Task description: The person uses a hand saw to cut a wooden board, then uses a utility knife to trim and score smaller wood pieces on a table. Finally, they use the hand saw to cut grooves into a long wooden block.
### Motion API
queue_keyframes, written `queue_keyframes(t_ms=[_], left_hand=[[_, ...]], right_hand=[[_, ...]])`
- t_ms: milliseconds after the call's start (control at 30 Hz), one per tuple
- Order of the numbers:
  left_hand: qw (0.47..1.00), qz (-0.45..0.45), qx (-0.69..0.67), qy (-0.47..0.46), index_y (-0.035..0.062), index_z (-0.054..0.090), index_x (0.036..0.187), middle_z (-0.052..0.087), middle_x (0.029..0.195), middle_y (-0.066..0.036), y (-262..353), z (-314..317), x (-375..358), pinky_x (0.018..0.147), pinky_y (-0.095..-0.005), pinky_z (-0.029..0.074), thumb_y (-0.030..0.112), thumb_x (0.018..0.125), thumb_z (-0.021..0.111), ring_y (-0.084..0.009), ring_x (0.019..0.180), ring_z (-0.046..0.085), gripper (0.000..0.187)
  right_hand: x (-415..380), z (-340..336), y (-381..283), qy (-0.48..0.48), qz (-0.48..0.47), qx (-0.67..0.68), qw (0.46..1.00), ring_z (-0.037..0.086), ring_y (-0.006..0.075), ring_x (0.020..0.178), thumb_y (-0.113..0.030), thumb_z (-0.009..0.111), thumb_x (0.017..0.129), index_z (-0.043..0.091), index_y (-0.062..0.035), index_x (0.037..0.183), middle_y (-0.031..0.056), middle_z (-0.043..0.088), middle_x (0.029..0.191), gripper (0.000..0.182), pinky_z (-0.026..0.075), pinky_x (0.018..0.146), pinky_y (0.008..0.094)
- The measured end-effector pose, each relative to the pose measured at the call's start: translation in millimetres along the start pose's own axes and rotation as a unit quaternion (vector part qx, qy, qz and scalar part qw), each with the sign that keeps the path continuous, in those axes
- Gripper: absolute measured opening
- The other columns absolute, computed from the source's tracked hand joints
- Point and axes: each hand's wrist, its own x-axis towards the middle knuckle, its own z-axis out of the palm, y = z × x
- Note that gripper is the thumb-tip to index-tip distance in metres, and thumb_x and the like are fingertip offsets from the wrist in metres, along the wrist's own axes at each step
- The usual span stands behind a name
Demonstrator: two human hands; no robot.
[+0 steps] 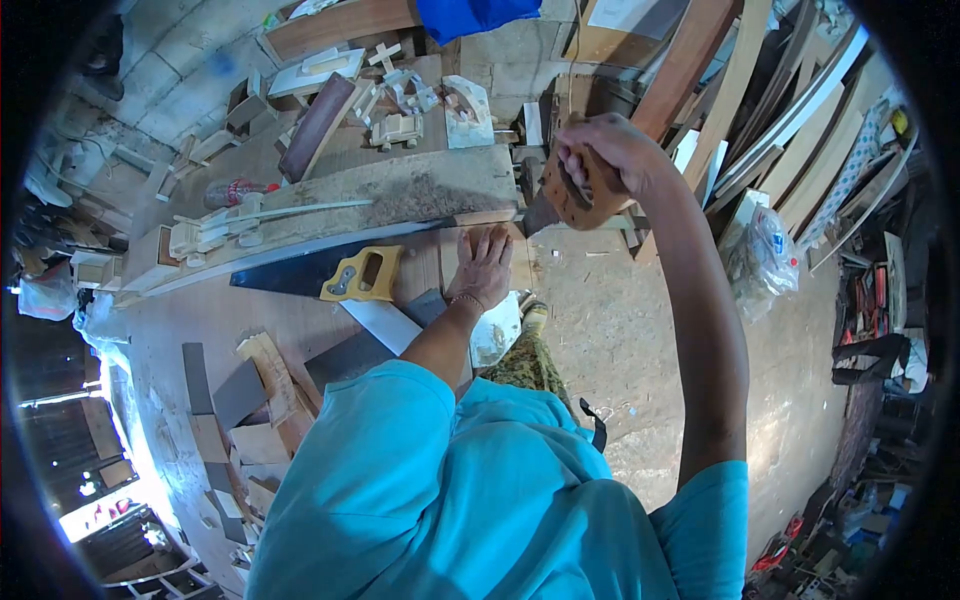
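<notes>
My right hand is wrapped around the wooden handle of a handsaw. A short part of its blade shows at the end of a piece of wood by the bench edge; the rest is hidden. My left hand lies flat with fingers stretched out, pressing on a light board just beside that piece. To its left, a second handsaw with a yellow handle and dark blade rests on the workbench. A thick, worn wooden beam runs along the bench beyond my left hand.
Small wooden models and a clear bottle stand past the beam. Dark and pale offcuts lie at the left. Long planks lean at the upper right, near a plastic bag. Concrete floor shows right of the bench.
</notes>
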Motion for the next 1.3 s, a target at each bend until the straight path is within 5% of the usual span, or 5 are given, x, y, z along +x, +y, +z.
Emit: queue_keyframes(t_ms=[200,433,733,800,1300], left_hand=[[1.000,-0.002,0.008,-0.022,0.0023,0.035,0.127,0.025,0.137,-0.011,0,-3,1,0.101,-0.0569,0.007,0.023,0.079,0.045,-0.0296,0.127,0.021,0.054],[0.999,-0.027,-0.036,-0.014,0.0040,0.035,0.127,0.022,0.139,-0.011,0,0,4,0.101,-0.0555,0.010,0.021,0.077,0.048,-0.0293,0.127,0.022,0.054],[1.000,-0.006,0.007,0.024,0.0096,0.044,0.119,0.027,0.137,-0.009,-1,-5,6,0.098,-0.0553,0.016,0.026,0.076,0.051,-0.0277,0.126,0.023,0.047],[1.000,0.001,-0.004,-0.013,0.0099,0.048,0.114,0.030,0.135,-0.009,-4,-13,8,0.097,-0.0534,0.017,0.028,0.076,0.051,-0.0271,0.125,0.024,0.042],[0.998,-0.036,0.014,0.056,0.0117,0.041,0.119,0.031,0.131,-0.006,-1,20,9,0.099,-0.0580,0.011,0.016,0.081,0.041,-0.0260,0.127,0.019,0.038]], right_hand=[[71,4,-21,-0.091,0.052,-0.136,0.985,0.051,0.0123,0.048,-0.011,0.053,0.082,0.052,0.0020,0.071,0.0073,0.053,0.060,0.017,0.044,0.047,0.0243],[-2,23,7,0.076,-0.100,-0.377,0.918,0.056,0.0266,0.050,-0.015,0.052,0.069,0.056,0.0041,0.062,0.0199,0.055,0.056,0.021,0.043,0.051,0.0385],[-143,74,161,0.245,-0.098,-0.222,0.939,0.060,0.0381,0.066,-0.010,0.057,0.076,0.040,0.0041,0.119,0.0251,0.057,0.070,0.048,0.047,0.057,0.0409],[-148,86,186,0.260,-0.104,-0.176,0.944,0.057,0.0138,0.058,-0.007,0.058,0.078,0.042,0.0046,0.120,0.0141,0.058,0.064,0.047,0.045,0.053,0.0289],[-162,85,263,0.250,-0.145,-0.057,0.956,0.056,0.0115,0.083,-0.011,0.059,0.081,0.040,0.0016,0.123,0.0131,0.061,0.090,0.048,0.046,0.070,0.0256]])
